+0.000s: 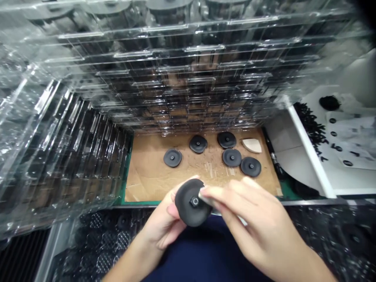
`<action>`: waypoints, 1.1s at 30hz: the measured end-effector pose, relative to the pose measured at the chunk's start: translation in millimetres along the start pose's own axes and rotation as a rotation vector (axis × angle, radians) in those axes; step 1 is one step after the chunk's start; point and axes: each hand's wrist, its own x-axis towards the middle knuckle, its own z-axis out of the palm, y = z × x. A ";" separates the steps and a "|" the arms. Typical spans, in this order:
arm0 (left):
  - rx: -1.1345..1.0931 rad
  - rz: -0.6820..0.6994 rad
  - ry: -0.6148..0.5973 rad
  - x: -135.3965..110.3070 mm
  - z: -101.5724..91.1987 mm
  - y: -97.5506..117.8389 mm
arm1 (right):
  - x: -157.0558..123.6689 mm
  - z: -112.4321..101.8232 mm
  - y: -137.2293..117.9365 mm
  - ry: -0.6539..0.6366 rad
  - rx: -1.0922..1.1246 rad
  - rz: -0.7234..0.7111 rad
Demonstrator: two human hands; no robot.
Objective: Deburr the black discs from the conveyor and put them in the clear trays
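My left hand (pixel 160 225) is closed around the edge of a round black plastic disc (pixel 188 213), its hub with a small metal-looking centre facing up. Over the disc's right side, my right hand (pixel 258 219) is closed in a pinch, fingertips close to the hub. A bit of something thin and greyish shows beneath those fingers, but I cannot make out what it is. Beyond my hands, several similar discs lie on a cardboard sheet (pixel 147 172): one disc (pixel 172 158) at the left, another disc (pixel 198 144) mid-sheet, and a cluster with one disc (pixel 250 167) at the right.
Tall stacks of clear plastic trays (pixel 188 78) rise behind the cardboard, with more stacked trays (pixel 73 129) along the left. A pale wedge-shaped piece (pixel 252 145) rests at the sheet's back right. Farther right, a white bin (pixel 331 180) holds small black parts (pixel 311 125) and plastic bags.
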 end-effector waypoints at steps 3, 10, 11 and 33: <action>-0.031 -0.044 -0.033 -3.1 4.3 1.1 | 3.1 4.5 14.6 0.121 0.053 0.062; -0.119 -0.003 -0.052 -10.4 -6.4 1.4 | -37.3 51.0 42.3 0.144 0.388 0.556; -0.128 -0.009 -0.056 -9.7 -7.1 0.7 | -44.2 55.7 45.6 0.115 0.385 0.587; 0.093 0.208 0.037 2.9 -5.0 -8.1 | 4.8 32.2 -18.4 0.352 -0.051 0.002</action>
